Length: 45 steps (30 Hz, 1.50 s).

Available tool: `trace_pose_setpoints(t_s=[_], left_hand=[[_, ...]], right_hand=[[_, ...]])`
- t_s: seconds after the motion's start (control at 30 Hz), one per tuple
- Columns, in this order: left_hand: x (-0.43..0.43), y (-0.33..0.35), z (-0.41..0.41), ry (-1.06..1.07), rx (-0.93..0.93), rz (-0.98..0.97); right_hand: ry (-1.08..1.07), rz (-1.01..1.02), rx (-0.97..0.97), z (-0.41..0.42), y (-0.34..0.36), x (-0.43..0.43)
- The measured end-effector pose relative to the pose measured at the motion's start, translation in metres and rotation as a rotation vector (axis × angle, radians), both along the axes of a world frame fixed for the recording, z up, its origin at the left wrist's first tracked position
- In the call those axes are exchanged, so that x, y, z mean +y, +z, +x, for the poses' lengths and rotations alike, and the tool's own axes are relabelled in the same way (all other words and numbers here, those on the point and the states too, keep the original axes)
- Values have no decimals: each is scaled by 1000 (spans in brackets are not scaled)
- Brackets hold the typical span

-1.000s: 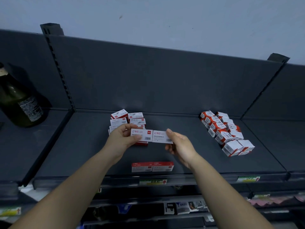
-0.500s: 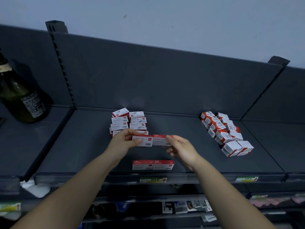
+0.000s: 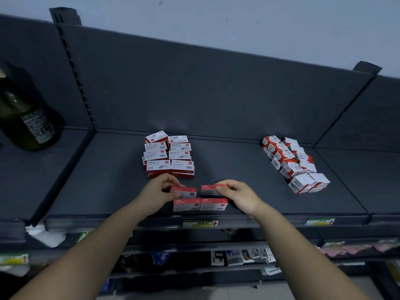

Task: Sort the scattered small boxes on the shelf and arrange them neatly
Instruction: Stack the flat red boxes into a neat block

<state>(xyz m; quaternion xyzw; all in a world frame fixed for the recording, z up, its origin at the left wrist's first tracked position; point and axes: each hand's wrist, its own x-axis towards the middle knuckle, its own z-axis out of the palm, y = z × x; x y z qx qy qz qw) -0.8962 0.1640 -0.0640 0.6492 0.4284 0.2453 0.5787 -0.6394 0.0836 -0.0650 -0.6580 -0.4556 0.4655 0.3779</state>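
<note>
Shelf stock as I see it from the head camera:

1. Dark grey shelf (image 3: 104, 191).
2. Dark glass bottle (image 3: 23, 118), upright in the bay to the left.
3. Stacked block (image 3: 168, 156) of red-and-white boxes, rear centre.
4. Tilted cluster (image 3: 292, 163) of similar boxes, rear right.
5. Left hand (image 3: 158, 191), fingers curled, pinching the left box (image 3: 185, 191).
6. Right hand (image 3: 238, 195), fingers curled, pinching the right box (image 3: 211, 190). There is a narrow gap between the two held boxes.
7. Front pair (image 3: 200, 205), touching side by side at the shelf's front edge, just before the held boxes.
</note>
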Motion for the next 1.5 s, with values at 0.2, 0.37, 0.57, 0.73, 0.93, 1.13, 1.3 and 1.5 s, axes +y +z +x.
trace_pose_setpoints(t_s=[0.2,0.37,0.57,0.73,0.93,1.13,1.3,1.5], left_hand=[[1,-2,-5,-33,-66,-71],[0,-3,-8,-49,-81,-88],[1,-4,-5,-123,-47,-121],[2,-2,-5,-160,-25,-111],[2,-2,-5,-166,-8,-93],[1,-2,-8,-206,0,-85],[3,-10,-12,-279,146,3],[8,-26,-11,-286,273,153]], right_hand=[[-13,21,-25,-3,-3,-3],[-19,36,24,-3,-3,-6],[7,28,54,-4,1,-10],[53,32,38,-2,-1,-12],[78,39,40,0,-1,-12],[126,36,6,0,0,-14],[198,45,-91,-1,0,-18],[225,42,-196,2,-6,-16]])
